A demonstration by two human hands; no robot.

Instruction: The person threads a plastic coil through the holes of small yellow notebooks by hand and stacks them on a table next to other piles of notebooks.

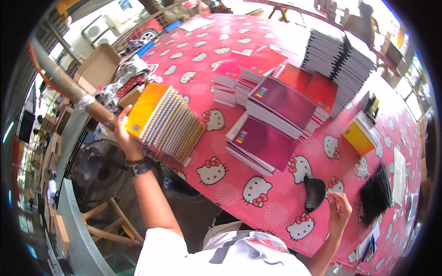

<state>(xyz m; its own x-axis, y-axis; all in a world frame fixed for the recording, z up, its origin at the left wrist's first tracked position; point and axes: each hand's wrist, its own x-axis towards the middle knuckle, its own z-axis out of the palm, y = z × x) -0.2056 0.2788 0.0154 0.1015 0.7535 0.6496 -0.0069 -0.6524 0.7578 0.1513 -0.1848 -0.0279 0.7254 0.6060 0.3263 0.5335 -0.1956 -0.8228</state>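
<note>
At the table's left edge, a tall stack of yellow spiral notebooks [168, 122] stands with its wire bindings toward me. My left hand [123, 131] grips the stack's left side; some of its fingers are hidden behind the covers. Over the near right part of the table, my right hand [340, 209] is raised, its fingers loosely bent and nothing visible in them. Just left of it lies a black, curved, flat piece [315, 193] whose kind I cannot make out. Purple notebooks [262, 145] are piled near the table's middle.
Red and pink notebooks [262, 62] and a tall stack of wire-bound pages [322, 53] stand farther back. To the right are a small yellow-covered stack [359, 138], a bundle of black binding wires [376, 193] and pens [368, 248]. A metal pole [73, 87] and fan [99, 165] flank the left edge.
</note>
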